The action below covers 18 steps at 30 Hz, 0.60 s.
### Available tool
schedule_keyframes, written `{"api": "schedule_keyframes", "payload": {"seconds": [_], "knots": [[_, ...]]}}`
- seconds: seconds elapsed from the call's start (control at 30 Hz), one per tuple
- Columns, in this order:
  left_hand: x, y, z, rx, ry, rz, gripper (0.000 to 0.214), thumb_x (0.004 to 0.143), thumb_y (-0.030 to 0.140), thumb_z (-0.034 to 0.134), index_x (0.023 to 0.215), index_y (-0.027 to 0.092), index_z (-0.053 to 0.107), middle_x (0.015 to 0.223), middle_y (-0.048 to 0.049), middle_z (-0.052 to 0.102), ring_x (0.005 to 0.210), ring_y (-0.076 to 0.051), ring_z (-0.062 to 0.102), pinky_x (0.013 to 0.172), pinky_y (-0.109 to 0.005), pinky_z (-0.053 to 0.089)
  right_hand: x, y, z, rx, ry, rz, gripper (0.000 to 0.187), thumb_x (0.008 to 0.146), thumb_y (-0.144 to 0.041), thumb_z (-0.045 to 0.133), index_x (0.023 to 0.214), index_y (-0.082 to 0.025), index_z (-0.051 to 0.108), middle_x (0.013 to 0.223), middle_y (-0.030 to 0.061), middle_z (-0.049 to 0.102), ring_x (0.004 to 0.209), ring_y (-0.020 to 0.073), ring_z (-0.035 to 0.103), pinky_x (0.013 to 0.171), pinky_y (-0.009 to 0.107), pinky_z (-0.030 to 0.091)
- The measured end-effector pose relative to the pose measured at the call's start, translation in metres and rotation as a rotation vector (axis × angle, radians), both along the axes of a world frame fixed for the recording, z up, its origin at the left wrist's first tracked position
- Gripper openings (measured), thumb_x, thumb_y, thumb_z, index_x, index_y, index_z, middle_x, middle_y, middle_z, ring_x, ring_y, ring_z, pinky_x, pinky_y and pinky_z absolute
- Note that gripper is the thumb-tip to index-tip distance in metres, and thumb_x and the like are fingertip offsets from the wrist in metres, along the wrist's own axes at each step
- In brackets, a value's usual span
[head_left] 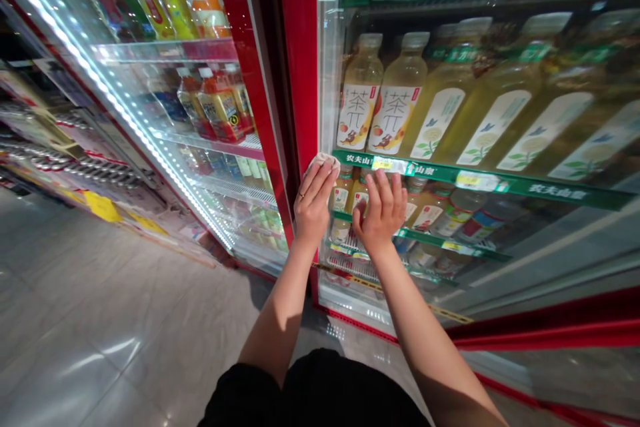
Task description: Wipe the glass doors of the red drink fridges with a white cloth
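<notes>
My left hand (313, 210) presses a pale, crumpled cloth (325, 161) against the edge of the glass door, beside the red door frame (301, 80). Its fingers lie over the cloth, and a ring shows on one of them. Just to the right, my right hand (381, 211) is empty, with fingers spread and turned up toward the glass. Whether its fingertips touch the pane I cannot tell. Behind the glass, large tea bottles (393, 107) stand in a row above both hands, and smaller bottles (431, 211) sit on the shelf behind the right hand.
On the left is a second lit cooler (210, 147) with drink bottles on its shelves. Farther left stands a store rack (75, 147) with a yellow tag (103, 205) low down. Shiny grey floor tiles (100, 320) spread below, and a red rail (550, 327) crosses the lower right.
</notes>
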State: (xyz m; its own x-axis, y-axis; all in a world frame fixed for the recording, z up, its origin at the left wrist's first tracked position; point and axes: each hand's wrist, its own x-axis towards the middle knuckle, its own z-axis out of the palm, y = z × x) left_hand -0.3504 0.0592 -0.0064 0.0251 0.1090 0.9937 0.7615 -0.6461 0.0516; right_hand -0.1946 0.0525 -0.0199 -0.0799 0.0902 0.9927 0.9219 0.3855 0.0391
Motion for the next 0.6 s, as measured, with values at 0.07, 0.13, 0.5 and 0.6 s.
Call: {"api": "schedule_keyframes", "payload": {"seconds": [0.07,0.13,0.5,0.6], "knots": [[0.000,0.010,0.010,0.007,-0.008,-0.007,0.062,0.114,0.011,0.034,0.171,0.035,0.036,0.174,0.0038,0.048,0.165,-0.017,0.037,0.140,-0.040,0.036,0.001,0.000,-0.001,0.016,-0.009,-0.009,0.061,0.101,-0.027,0.042,0.160,-0.019,0.056,0.154,0.0126,0.069,0.163,0.0259,0.043,0.130,0.046,0.037],[0.001,0.018,0.019,0.009,-0.002,-0.019,0.062,0.115,0.014,0.032,0.173,0.037,0.030,0.177,0.0047,0.041,0.167,-0.018,0.031,0.142,-0.041,0.031,0.003,0.000,-0.004,-0.002,-0.017,-0.035,0.060,0.102,-0.029,0.041,0.158,-0.019,0.057,0.154,0.0131,0.069,0.162,0.0270,0.045,0.129,0.047,0.038],[-0.015,0.004,-0.012,0.001,-0.016,-0.045,0.063,0.112,0.010,0.044,0.170,0.035,0.039,0.176,0.0049,0.044,0.165,-0.015,0.037,0.137,-0.034,0.039,0.005,0.006,-0.018,-0.091,0.038,-0.086,0.059,0.098,-0.028,0.043,0.153,-0.025,0.064,0.151,0.0095,0.072,0.160,0.0287,0.049,0.130,0.053,0.038],[-0.017,0.012,-0.001,-0.058,-0.087,-0.108,0.063,0.115,0.015,0.038,0.173,0.038,0.031,0.182,0.0056,0.032,0.168,-0.018,0.029,0.140,-0.041,0.033,0.005,0.005,-0.018,-0.156,0.061,-0.131,0.057,0.098,-0.028,0.044,0.150,-0.026,0.067,0.151,0.0097,0.072,0.159,0.0308,0.050,0.129,0.056,0.039]]}}
